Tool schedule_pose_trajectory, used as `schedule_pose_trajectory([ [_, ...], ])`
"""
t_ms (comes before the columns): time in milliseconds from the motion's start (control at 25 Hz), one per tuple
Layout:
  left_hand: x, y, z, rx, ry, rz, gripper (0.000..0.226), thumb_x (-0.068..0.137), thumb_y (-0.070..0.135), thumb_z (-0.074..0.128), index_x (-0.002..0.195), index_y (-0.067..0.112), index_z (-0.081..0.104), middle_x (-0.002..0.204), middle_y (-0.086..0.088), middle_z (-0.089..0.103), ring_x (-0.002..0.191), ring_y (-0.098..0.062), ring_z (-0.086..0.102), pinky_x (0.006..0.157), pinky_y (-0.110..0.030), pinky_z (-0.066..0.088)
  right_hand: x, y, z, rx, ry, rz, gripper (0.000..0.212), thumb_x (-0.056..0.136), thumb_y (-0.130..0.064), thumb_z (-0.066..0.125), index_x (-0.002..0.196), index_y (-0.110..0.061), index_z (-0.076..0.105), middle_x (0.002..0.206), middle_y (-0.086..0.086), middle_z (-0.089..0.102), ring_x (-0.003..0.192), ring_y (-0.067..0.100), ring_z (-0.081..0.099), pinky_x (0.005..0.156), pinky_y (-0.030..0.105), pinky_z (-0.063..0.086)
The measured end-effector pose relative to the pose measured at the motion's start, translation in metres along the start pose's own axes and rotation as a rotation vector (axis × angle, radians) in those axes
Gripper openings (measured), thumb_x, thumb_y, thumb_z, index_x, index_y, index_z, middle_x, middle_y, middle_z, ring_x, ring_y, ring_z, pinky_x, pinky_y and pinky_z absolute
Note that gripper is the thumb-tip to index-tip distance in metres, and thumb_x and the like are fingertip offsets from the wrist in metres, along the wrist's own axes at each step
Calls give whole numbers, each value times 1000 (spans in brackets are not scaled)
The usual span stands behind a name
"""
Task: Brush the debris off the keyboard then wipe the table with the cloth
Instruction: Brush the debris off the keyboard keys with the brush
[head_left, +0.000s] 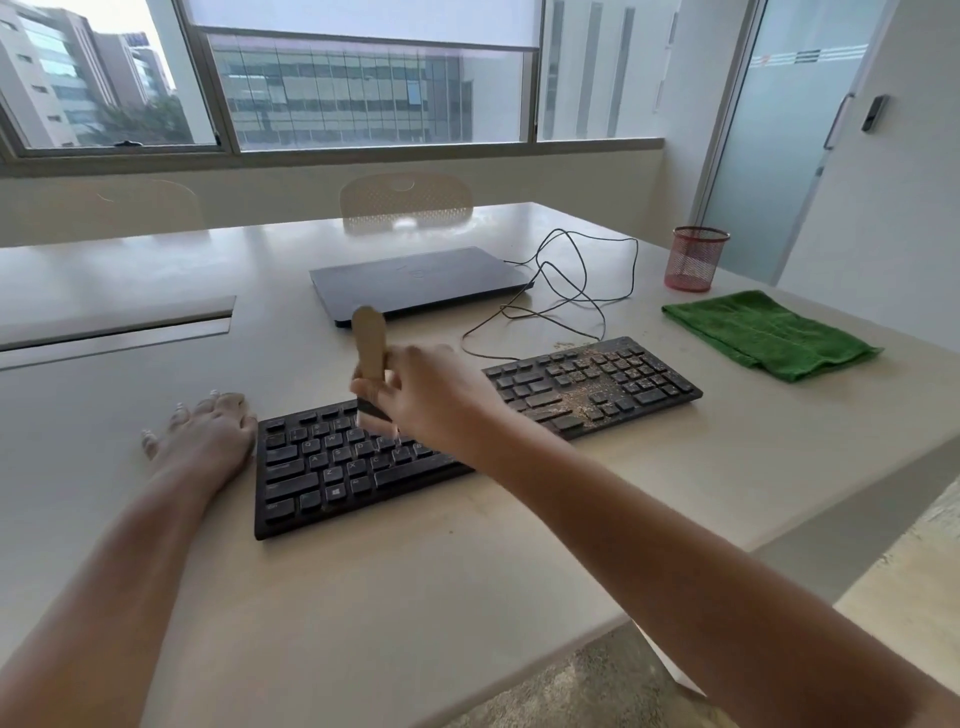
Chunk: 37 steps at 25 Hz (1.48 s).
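step in hand: brushing. right hand (431, 397) grip holds brush (370, 345) over keyboard (467, 426) left half; left hand (205, 434) flat on table (363, 597). debris (587, 400) remains right; sweep there next. cloth (769, 335) unused, far right.

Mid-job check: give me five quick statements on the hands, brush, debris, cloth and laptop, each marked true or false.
1. The right hand grips the brush over the keyboard. True.
2. The left hand holds the green cloth. False: it rests flat on the table; the cloth lies untouched at the right.
3. Debris covers the keyboard's right part. True.
4. The laptop is open. False: its lid is closed.
5. The red mesh cup lies tipped over. False: it stands upright.
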<state>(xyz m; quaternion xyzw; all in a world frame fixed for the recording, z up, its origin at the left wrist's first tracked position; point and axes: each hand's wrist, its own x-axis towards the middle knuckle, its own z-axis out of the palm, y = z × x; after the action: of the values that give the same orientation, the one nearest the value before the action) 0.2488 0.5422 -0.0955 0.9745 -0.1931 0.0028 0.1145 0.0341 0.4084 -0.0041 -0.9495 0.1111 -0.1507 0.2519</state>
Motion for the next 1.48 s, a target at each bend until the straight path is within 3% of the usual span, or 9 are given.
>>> schedule_pose_trajectory([
  [120, -1, 2, 1, -1, 0, -1, 44, 100, 35, 28, 141, 21, 34, 155, -4, 22, 143, -29, 18, 113, -55, 11, 9, 0, -12, -151, -157, 28, 27, 94, -35, 52, 108, -14, 62, 91, 1, 67, 68, 9, 55, 64, 26, 49],
  [320, -1, 1, 0, 1, 12, -1, 45, 100, 36, 27, 142, 22, 33, 156, -3, 21, 143, -29, 17, 114, -55, 11, 14, -8, -6, -66, -135, -89, 27, 94, -32, 53, 111, -14, 63, 89, -1, 66, 58, 3, 52, 47, 13, 39],
  [640, -3, 0, 0, -11, 8, 3, 44, 100, 35, 29, 142, 21, 34, 156, -3, 22, 143, -29, 17, 113, -55, 11, 20, 0, -8, -55, -182, -118, 27, 92, -32, 58, 110, -14, 66, 87, -8, 66, 60, -3, 55, 52, 5, 38],
  [800, -2, 1, 0, -8, 13, -5, 43, 100, 34, 29, 141, 20, 35, 155, -4, 22, 143, -30, 18, 113, -55, 11, 25, 5, -23, -202, -163, -135, 26, 91, -36, 56, 110, -21, 65, 104, -6, 67, 80, 6, 55, 59, 18, 39],
  [1000, 1, -2, 2, 3, 15, 1, 45, 100, 36, 29, 142, 22, 34, 155, -4, 23, 142, -30, 19, 113, -56, 12, 22, 7, -15, -163, -278, -161, 26, 90, -33, 59, 111, -20, 67, 105, -4, 67, 77, 5, 52, 63, 16, 40],
  [1080, 1, -1, 3, 0, 13, -3, 45, 100, 37, 28, 142, 22, 33, 155, -5, 23, 142, -30, 19, 113, -56, 12, 22, 14, -32, -319, -230, -71, 23, 90, -36, 58, 109, -25, 66, 103, -9, 66, 77, 4, 53, 61, 21, 39],
  [1240, 1, -1, 2, -2, 25, 0, 45, 100, 37, 28, 141, 22, 35, 154, -5, 26, 142, -30, 20, 112, -56, 14, 23, 9, -17, -116, -219, -181, 20, 91, -32, 58, 106, -23, 67, 90, -13, 64, 72, -1, 53, 63, 17, 41],
  [1400, 1, 1, 3, 7, 23, -6, 42, 99, 36, 28, 137, 21, 37, 152, -6, 29, 140, -30, 23, 111, -56, 15, 25, 28, -38, -302, -124, 37, 24, 91, -40, 55, 109, -26, 65, 96, -8, 64, 77, 7, 52, 57, 22, 37],
  [1480, 0, 0, 3, 6, 24, -5, 43, 99, 35, 27, 139, 21, 37, 153, -6, 28, 141, -30, 23, 112, -55, 15, 25, 21, -29, -157, -125, -75, 22, 91, -38, 56, 106, -26, 66, 90, -10, 64, 74, 6, 54, 64, 24, 46],
])
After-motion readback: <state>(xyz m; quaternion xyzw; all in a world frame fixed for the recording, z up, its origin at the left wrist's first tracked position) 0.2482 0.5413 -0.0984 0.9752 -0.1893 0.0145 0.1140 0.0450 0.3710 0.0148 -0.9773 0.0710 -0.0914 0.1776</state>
